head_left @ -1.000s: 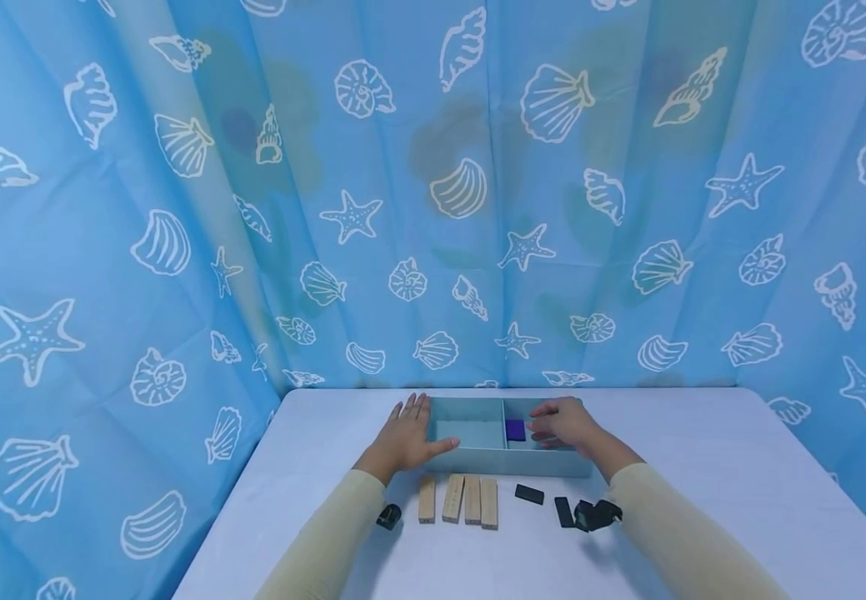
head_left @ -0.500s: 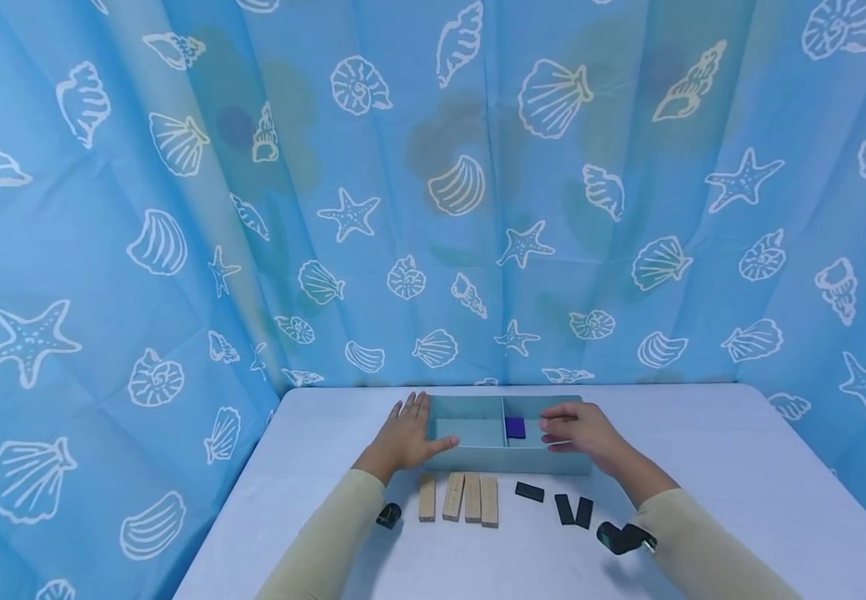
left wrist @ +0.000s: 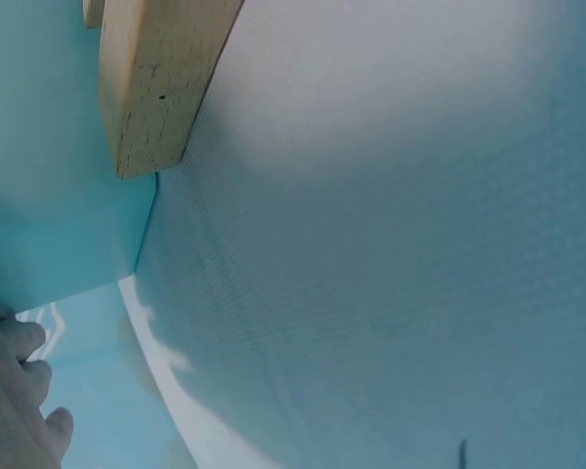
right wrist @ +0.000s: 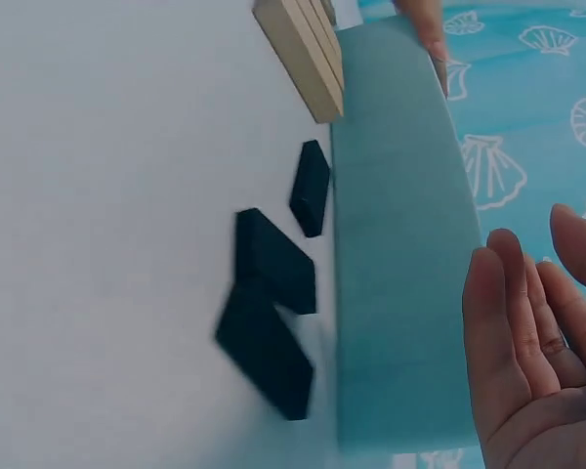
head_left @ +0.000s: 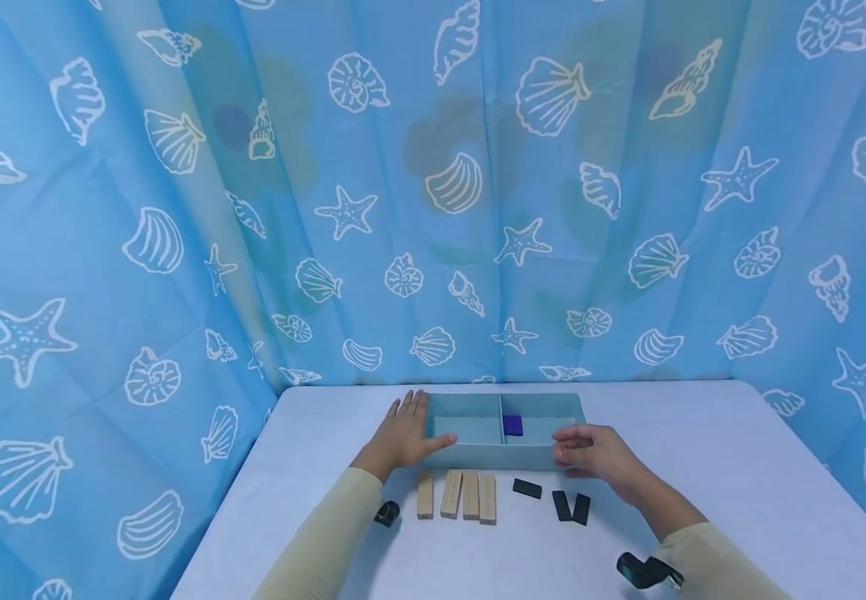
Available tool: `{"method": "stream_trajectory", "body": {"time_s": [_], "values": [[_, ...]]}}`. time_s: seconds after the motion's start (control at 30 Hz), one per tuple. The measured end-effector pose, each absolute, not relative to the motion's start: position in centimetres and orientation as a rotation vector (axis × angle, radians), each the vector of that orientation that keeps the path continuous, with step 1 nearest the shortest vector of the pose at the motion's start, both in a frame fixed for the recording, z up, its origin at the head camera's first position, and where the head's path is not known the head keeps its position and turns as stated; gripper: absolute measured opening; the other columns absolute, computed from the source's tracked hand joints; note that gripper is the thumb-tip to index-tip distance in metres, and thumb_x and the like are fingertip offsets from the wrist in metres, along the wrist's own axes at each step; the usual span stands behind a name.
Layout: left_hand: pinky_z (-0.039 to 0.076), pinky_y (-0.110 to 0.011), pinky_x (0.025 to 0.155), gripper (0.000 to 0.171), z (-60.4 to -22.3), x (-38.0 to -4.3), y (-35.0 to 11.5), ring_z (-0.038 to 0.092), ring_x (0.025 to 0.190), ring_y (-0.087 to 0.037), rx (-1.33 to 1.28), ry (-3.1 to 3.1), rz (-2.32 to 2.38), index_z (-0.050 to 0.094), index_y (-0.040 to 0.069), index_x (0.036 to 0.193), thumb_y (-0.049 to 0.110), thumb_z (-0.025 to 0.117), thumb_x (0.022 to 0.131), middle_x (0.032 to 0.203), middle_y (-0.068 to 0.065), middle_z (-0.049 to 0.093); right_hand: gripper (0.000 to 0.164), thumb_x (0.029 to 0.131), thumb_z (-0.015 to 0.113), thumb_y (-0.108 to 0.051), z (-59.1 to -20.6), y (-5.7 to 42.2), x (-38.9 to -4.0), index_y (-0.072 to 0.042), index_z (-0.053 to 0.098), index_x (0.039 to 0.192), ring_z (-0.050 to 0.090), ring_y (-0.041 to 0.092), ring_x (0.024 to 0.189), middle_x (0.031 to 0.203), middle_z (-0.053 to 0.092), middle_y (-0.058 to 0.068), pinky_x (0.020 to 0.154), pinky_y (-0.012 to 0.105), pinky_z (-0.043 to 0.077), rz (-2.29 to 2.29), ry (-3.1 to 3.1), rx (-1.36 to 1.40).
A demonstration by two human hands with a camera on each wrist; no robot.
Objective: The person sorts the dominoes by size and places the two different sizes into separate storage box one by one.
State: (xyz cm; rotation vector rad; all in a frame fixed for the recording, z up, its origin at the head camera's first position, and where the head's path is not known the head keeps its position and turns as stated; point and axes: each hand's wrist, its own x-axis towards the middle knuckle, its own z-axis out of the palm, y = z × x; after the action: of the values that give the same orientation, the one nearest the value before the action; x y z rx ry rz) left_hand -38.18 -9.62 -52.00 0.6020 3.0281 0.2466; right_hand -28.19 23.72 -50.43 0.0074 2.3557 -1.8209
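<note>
A pale teal box (head_left: 493,457) with two compartments stands at the back of the table. My left hand (head_left: 401,437) rests against its left end, fingers straight and thumb over the front rim. In the right compartment, against the divider, lies a purple block (head_left: 512,425). My right hand (head_left: 599,454) is at the box's front right corner, fingers loosely bent and holding nothing; the right wrist view shows its bare palm side (right wrist: 542,391). Several wooden blocks (head_left: 470,495) lie in front of the box, and three black blocks (head_left: 527,488) lie to their right.
A white cloth covers the table (head_left: 703,467). A blue curtain (head_left: 402,208) with white shell prints hangs behind and to the left. Black wrist cameras (head_left: 643,571) sit on both forearms.
My right hand has moved out of the right compartment, rightward and toward me, to the box's front right corner. The left hand stays at the box's left end. The blocks lie as before.
</note>
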Motion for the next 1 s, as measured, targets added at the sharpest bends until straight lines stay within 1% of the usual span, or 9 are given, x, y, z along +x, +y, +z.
{"method": "stream_trajectory", "body": {"time_s": [0.13,0.2,0.4,0.6,0.77,0.87,1.0], "values": [[0.005,-0.046,0.117,0.108,-52.0,-38.2,-9.6,0.006,0.147,-0.029,0.600,3.028,0.233,0.013,0.000,0.155,0.079,0.039,0.086,0.160,-0.014,0.014,0.040,0.088,0.069,-0.003,-51.3,23.8,-27.4,0.007,0.057,0.125,0.067,0.029,0.096,0.115,0.063,0.019,0.079,0.043,0.056,-1.815,2.335,0.048],[0.005,-0.046,0.117,0.107,-52.0,-38.1,-9.6,0.006,0.147,-0.029,0.601,3.028,0.237,0.013,0.000,0.155,0.078,0.040,0.086,0.160,-0.015,0.014,0.041,0.086,0.071,-0.002,-51.9,23.9,-27.0,0.006,0.058,0.124,0.067,0.028,0.094,0.114,0.064,0.018,0.077,0.043,0.057,-1.804,2.339,0.088],[0.006,-0.046,0.117,0.106,-51.8,-37.8,-9.7,0.009,0.147,-0.030,0.606,3.032,0.266,0.014,0.000,0.155,0.077,0.042,0.086,0.160,-0.015,0.015,0.049,0.079,0.078,-0.001,-53.2,23.8,-26.4,0.005,0.059,0.124,0.067,0.028,0.092,0.112,0.065,0.014,0.074,0.042,0.057,-1.725,2.368,0.163],[0.007,-0.047,0.117,0.106,-51.9,-37.8,-9.6,0.010,0.147,-0.030,0.610,3.038,0.287,0.014,0.000,0.155,0.076,0.043,0.086,0.160,-0.015,0.017,0.054,0.074,0.080,0.001,-54.1,23.6,-26.1,0.003,0.060,0.124,0.066,0.026,0.092,0.113,0.065,0.012,0.071,0.040,0.058,-1.636,2.376,0.207],[0.007,-0.047,0.117,0.106,-52.0,-37.8,-9.6,0.010,0.147,-0.030,0.608,3.042,0.284,0.014,0.000,0.155,0.076,0.044,0.086,0.160,-0.015,0.017,0.056,0.070,0.081,0.003,-54.7,23.6,-25.9,0.002,0.061,0.123,0.066,0.023,0.086,0.112,0.065,0.013,0.066,0.038,0.057,-1.591,2.405,0.220],[0.007,-0.047,0.117,0.106,-52.0,-37.8,-9.6,0.010,0.147,-0.030,0.605,3.041,0.284,0.014,0.001,0.155,0.076,0.044,0.086,0.160,-0.014,0.016,0.058,0.071,0.081,0.003,-54.6,23.4,-25.7,0.002,0.060,0.125,0.065,0.021,0.083,0.113,0.065,0.013,0.064,0.036,0.057,-1.542,2.431,0.222],[0.007,-0.047,0.117,0.105,-52.1,-37.8,-9.6,0.010,0.147,-0.030,0.607,3.041,0.293,0.014,0.001,0.155,0.075,0.044,0.087,0.160,-0.015,0.017,0.058,0.070,0.082,0.003,-54.5,23.1,-25.7,0.001,0.061,0.124,0.063,0.019,0.076,0.110,0.065,0.011,0.061,0.035,0.056,-1.450,2.504,0.212]]}}
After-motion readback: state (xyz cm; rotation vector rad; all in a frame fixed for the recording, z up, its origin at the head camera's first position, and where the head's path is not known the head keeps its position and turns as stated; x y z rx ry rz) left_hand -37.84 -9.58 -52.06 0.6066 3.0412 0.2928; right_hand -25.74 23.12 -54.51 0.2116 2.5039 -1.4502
